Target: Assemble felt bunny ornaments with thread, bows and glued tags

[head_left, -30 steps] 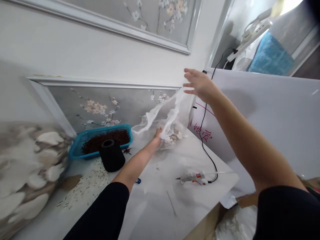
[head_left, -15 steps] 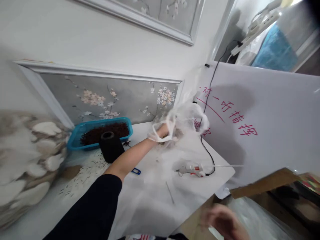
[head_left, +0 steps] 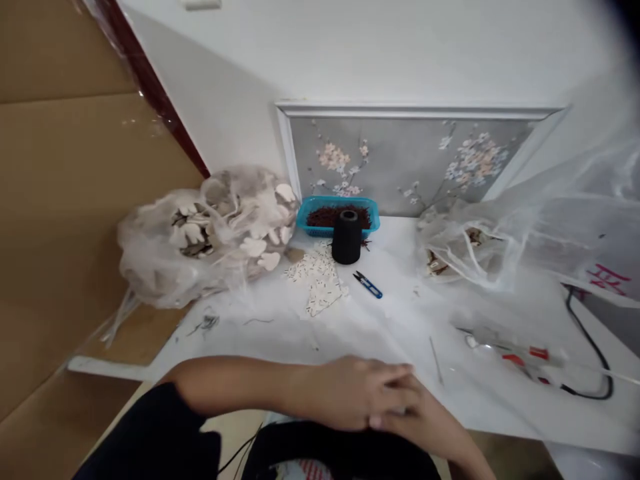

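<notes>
Beyond the hands lie a big bag (head_left: 230, 233), a tub (head_left: 314, 231), a cone (head_left: 347, 241) and snips (head_left: 369, 285); the left hand (head_left: 347, 393) overlaps the right hand (head_left: 417, 413), fingers loosely extended, nothing visibly held, seemingly a pause; handling anything calls for parting them. Rightward: small bag (head_left: 460, 257), glue gun (head_left: 523, 357), red writing (head_left: 610, 279), unreadable

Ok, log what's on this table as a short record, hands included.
Hands: left hand and right hand overlapping, no tool visible in either
Near hands: thin grey stick, lying flat
Middle: blue-handled metal snips; small white dark-flecked pieces, spread out
Back: black cone-shaped spool, upright before a blue plastic basket of dark reddish-brown strands
Left: translucent plastic bag holding flat white pieces
Right: second translucent plastic bag, contents partly hidden; glue gun with red parts
</notes>
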`<state>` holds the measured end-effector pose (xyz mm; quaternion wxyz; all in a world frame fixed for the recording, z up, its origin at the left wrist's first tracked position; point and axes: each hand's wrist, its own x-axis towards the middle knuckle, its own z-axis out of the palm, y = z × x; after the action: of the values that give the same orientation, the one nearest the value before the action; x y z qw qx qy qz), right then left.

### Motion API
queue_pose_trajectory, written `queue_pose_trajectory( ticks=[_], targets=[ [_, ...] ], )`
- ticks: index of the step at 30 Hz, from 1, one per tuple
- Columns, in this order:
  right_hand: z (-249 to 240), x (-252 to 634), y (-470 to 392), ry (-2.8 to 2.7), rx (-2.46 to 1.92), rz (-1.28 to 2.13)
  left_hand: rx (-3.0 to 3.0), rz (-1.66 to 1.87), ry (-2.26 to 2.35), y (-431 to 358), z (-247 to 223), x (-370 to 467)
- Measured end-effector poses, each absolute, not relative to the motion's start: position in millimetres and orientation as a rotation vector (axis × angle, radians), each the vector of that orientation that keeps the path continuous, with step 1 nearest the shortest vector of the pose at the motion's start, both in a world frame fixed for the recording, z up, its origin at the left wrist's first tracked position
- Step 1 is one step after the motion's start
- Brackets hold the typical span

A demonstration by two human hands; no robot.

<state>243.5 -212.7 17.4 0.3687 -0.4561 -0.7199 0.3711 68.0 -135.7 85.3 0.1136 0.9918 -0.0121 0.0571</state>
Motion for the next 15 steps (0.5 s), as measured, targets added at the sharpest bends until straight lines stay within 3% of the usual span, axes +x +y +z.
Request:
queue_pose_trajectory(
  ticks=[3, 7, 15],
  targets=[
    [20, 236, -202, -1.643, -1.261, 1.042, 2.686, 0.247, 0.575, -119, 67, 11],
    [23, 234, -172, -1.439, -1.48, 0.838, 2.694, 0.112, 1.164, -100, 37, -40],
    [31, 215, 5, -1.448, -1.563, 0.409, 2.648, 0.076, 1.539, -65, 2, -15]
  ],
)
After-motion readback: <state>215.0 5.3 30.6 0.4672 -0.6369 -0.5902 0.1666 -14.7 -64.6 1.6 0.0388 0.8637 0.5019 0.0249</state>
